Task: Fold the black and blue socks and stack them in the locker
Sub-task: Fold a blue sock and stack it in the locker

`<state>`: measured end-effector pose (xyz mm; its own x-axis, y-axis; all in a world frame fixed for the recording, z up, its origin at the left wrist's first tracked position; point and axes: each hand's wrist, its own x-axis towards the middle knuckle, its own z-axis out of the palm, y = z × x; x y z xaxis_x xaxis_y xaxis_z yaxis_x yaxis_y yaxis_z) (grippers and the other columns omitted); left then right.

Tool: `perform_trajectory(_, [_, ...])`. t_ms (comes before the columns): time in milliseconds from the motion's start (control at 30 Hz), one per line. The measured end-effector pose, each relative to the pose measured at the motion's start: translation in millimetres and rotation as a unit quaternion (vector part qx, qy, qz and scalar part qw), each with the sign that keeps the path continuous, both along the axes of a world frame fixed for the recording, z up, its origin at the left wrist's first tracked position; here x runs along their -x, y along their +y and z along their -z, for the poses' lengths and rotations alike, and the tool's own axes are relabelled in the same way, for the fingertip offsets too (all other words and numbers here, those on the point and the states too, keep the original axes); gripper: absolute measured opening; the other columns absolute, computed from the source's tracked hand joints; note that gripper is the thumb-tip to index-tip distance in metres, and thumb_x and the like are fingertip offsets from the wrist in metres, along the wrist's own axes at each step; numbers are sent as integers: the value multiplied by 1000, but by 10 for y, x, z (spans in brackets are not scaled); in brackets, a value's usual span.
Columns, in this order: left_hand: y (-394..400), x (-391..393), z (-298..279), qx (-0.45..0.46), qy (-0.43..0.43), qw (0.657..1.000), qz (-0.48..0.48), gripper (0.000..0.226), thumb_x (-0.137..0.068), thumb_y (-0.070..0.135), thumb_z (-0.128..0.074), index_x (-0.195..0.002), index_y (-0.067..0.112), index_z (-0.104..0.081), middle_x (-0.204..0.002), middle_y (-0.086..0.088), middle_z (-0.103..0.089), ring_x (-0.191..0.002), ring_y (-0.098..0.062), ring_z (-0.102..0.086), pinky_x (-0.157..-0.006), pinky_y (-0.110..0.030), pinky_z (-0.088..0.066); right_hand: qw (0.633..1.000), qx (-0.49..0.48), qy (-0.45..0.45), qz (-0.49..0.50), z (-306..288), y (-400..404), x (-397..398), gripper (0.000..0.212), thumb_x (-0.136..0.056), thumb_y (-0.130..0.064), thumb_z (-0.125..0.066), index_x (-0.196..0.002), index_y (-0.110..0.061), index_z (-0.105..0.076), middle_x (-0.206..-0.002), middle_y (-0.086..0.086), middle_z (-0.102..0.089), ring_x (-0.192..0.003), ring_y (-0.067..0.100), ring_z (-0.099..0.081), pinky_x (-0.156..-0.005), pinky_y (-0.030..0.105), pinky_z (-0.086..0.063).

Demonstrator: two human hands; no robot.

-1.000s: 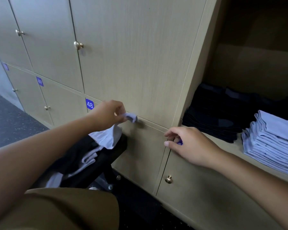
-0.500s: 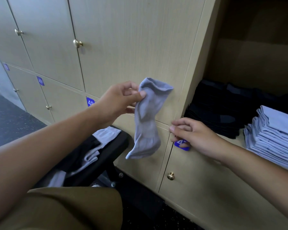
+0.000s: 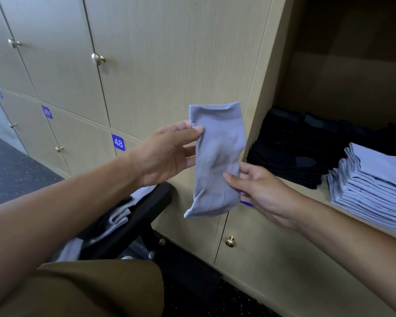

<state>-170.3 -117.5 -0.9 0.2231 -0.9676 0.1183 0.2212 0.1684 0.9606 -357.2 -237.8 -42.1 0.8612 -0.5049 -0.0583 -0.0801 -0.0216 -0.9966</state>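
A light blue sock (image 3: 217, 161) hangs upright in front of the locker doors, cuff on top. My left hand (image 3: 167, 154) pinches its left edge near the cuff. My right hand (image 3: 258, 191) grips its right edge lower down, thumb on the front. In the open locker (image 3: 325, 191) to the right lie a pile of folded black socks (image 3: 290, 152) and, nearer the front, a stack of folded blue socks (image 3: 373, 181). More unfolded blue and black socks (image 3: 119, 216) lie on a black chair seat under my left forearm.
Closed beige locker doors (image 3: 169, 65) with brass knobs and blue number tags fill the wall. The black chair (image 3: 133, 223) stands close against the lower doors. My knee in brown trousers (image 3: 89, 289) is at the bottom. Dark speckled floor (image 3: 12, 170) lies to the left.
My left hand lifted the blue sock from the chair pile and moved it right. My right hand came up from the lower door and took hold of the sock's right edge.
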Motion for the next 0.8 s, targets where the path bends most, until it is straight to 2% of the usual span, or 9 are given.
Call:
perform_trajectory(67, [1,-17,-13,-13,-2,1000,-21,27,-102,18,-54,-127,8,-57,-114,-7,-65,-90,-19,-67,-79,-29,-60,1000,9,-5,-2,-3,-11,7,28,-101,-14,-57,-128,-9,-62,-118,7,-75,-111,21,-71,-93,29,-58])
perform_trajectory(167, [-4,-57,12,-35,-37,995,-81,27,-98,18,-62,-123,8,-66,-108,-2,-72,-91,-17,-69,-80,-30,-59,999,34,-1,3,-10,-13,25,27,-100,-9,-58,-127,-8,-62,-115,8,-75,-107,23,-72,-84,24,-58])
perform_trajectory(233, [-7,-79,54,-49,-54,989,-132,15,-93,19,-71,-106,13,-67,-95,2,-74,-87,-15,-71,-71,-27,-60,998,55,10,-2,-17,-6,50,26,-99,-8,-60,-125,-8,-63,-113,8,-76,-105,23,-73,-83,23,-59])
perform_trajectory(300, [-12,-106,92,-70,-98,976,-181,19,-86,22,-80,-95,16,-64,-83,4,-71,-78,-12,-70,-60,-23,-55,997,77,27,-10,-31,1,84,25,-98,-10,-62,-123,-9,-64,-110,6,-77,-102,21,-74,-82,24,-59])
perform_trajectory(367, [-16,-126,118,-92,-164,959,-214,22,-84,26,-83,-94,16,-66,-80,4,-70,-71,-10,-68,-59,-23,-54,994,94,52,-16,-54,13,114,23,-97,-13,-64,-121,-9,-65,-105,5,-78,-97,19,-75,-79,23,-60])
perform_trajectory(433, [-19,-138,132,-102,-189,948,-236,20,-88,29,-79,-94,14,-68,-77,3,-69,-66,-11,-65,-59,-25,-52,993,94,69,-12,-55,19,133,23,-97,-14,-66,-119,-8,-65,-101,4,-79,-92,18,-76,-74,22,-60])
perform_trajectory(533, [-25,-166,133,-102,-180,942,-266,19,-95,29,-71,-88,13,-65,-71,4,-66,-58,-9,-60,-55,-23,-50,995,63,79,-1,-23,32,138,25,-95,-14,-68,-119,-8,-65,-100,7,-79,-91,19,-76,-75,23,-60])
perform_trajectory(667, [-11,-203,106,-97,-152,938,-297,19,-98,29,-67,-93,12,-64,-74,2,-64,-64,-14,-59,-54,-24,-50,994,22,104,-29,53,51,141,38,-88,-13,-75,-124,-11,-64,-105,11,-78,-103,24,-74,-95,33,-57])
perform_trajectory(800, [11,-240,81,-102,-133,934,-316,22,-98,30,-67,-82,17,-60,-75,1,-62,-64,-15,-59,-54,-25,-49,990,11,132,-55,107,75,175,45,-84,0,-76,-125,-13,-63,-107,8,-78,-101,20,-74,-91,26,-58])
